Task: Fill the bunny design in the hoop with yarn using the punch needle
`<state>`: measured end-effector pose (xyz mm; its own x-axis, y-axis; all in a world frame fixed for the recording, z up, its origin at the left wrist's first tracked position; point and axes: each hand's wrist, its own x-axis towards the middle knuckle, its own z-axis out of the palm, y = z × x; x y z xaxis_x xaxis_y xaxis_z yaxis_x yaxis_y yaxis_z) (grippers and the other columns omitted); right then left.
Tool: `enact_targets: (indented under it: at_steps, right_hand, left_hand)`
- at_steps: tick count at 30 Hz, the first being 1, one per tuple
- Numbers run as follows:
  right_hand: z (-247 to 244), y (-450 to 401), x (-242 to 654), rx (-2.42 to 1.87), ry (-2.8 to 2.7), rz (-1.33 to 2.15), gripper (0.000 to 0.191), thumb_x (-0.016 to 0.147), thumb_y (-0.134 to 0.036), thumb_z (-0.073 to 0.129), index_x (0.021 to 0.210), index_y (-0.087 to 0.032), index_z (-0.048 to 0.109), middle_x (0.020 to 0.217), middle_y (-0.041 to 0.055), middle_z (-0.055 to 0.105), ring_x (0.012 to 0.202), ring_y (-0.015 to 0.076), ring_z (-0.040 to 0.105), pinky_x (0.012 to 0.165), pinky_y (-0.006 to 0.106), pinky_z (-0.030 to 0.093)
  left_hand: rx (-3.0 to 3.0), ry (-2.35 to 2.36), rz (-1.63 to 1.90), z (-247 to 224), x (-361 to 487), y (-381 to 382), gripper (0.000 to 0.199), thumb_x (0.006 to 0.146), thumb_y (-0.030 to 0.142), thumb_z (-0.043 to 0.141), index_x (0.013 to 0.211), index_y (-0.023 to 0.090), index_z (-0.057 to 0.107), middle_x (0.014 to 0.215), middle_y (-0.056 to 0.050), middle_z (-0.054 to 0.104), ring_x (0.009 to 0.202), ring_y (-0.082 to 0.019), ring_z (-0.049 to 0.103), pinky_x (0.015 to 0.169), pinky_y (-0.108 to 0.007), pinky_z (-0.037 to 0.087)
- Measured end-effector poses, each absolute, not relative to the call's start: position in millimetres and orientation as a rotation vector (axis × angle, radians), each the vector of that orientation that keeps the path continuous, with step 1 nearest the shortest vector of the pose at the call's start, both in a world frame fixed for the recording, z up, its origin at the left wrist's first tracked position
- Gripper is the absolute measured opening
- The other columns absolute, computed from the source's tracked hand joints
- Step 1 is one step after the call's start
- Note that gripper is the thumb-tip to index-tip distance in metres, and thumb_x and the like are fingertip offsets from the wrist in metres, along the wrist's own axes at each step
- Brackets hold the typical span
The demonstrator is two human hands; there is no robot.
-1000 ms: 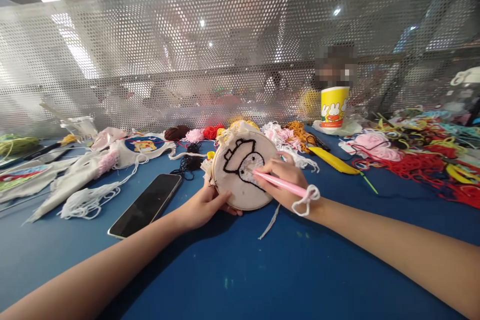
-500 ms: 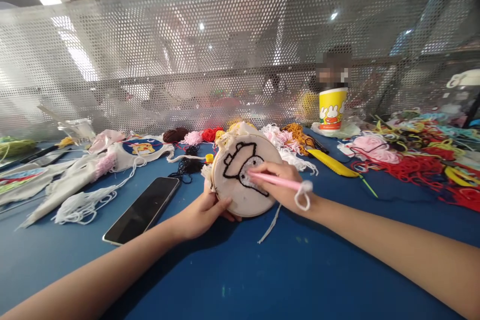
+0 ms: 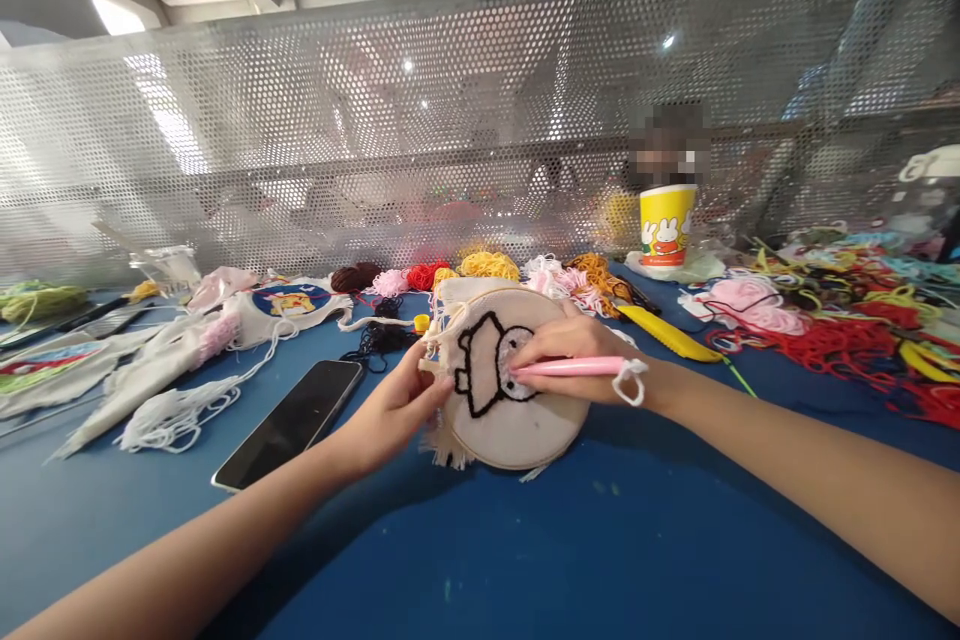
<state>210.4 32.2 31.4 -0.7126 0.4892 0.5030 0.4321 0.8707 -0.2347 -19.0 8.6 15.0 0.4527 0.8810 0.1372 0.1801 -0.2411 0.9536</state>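
Head view: what do we have in our left hand [image 3: 397,408]?

We're gripping the embroidery hoop [image 3: 525,437] by its left edge, with our thumb at the front of the rim; the other fingers are mostly hidden.

And our right hand [image 3: 574,345]?

It's closed around a pink pen-like tool [image 3: 577,367], fingers bunched near its front end over the black-outlined figure [image 3: 480,365] on the pale cloth. We can't tell whether the tip is in the fabric, because our fingers cover it. A loop of white yarn [image 3: 630,383] hangs at the back end.

Where is the hoop, then?

In front of us, over the blue table [image 3: 480,570], its face tilted toward us between our hands.

What lies around it?

On our left we see a dark phone [image 3: 289,425] near our forearm and a loose white bundle [image 3: 180,408]. Yellow yarn [image 3: 489,265] sits behind the hoop. On our right are a yellow tool [image 3: 670,334], a rabbit-print cup [image 3: 667,225] and red yarn [image 3: 840,335].
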Motion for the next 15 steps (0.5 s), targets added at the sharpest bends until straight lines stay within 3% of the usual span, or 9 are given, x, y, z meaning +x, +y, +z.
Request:
enact_targets:
  at_steps: [3, 8, 12, 15]
  right_hand:
    - [28, 30, 207, -0.628, -2.41, -0.102, 0.009, 0.076, -0.023, 0.053, 0.077, -0.018, 0.061, 0.074, -0.0006, 0.066, 0.069, 0.0114, 0.06, 0.087, 0.038, 0.034]
    - [17, 26, 200, -0.585, -2.31, -0.363, 0.011, 0.079, -0.02, 0.048, 0.079, -0.016, 0.058, 0.07, -0.0006, 0.063, 0.065, 0.0104, 0.057, 0.095, 0.049, 0.022]
    - [16, 23, 197, -0.553, -2.342, -0.307, 0.014, 0.08, -0.013, 0.042, 0.081, -0.016, 0.055, 0.07, 0.0006, 0.06, 0.066, 0.0107, 0.054, 0.095, 0.049, 0.026]
    - [19, 21, 195, -0.525, -2.263, -0.248, 0.006, 0.076, -0.014, 0.046, 0.074, -0.016, 0.051, 0.064, -0.0008, 0.057, 0.059, 0.0097, 0.052, 0.095, 0.046, 0.03]
  left_hand:
    - [1.714, 0.915, 0.891, 14, -17, 8, 0.033, 0.078, 0.035, 0.047, 0.104, 0.017, 0.037, 0.064, 0.002, 0.055, 0.06, -0.012, 0.054, 0.052, -0.022, 0.043]
    - [1.581, 0.931, 0.935, 7, -16, 12, 0.025, 0.076, 0.03, 0.05, 0.092, 0.018, 0.036, 0.064, 0.004, 0.054, 0.058, -0.01, 0.055, 0.051, -0.02, 0.047]
    - [1.495, 0.902, 0.954, 0, -15, 16, 0.033, 0.076, 0.029, 0.05, 0.101, 0.02, 0.032, 0.07, 0.003, 0.055, 0.059, -0.01, 0.057, 0.051, -0.022, 0.05]
    - [1.451, 0.9, 0.965, -1, -14, 15, 0.038, 0.075, 0.031, 0.051, 0.105, 0.021, 0.031, 0.068, 0.004, 0.055, 0.059, -0.01, 0.057, 0.052, -0.024, 0.052]
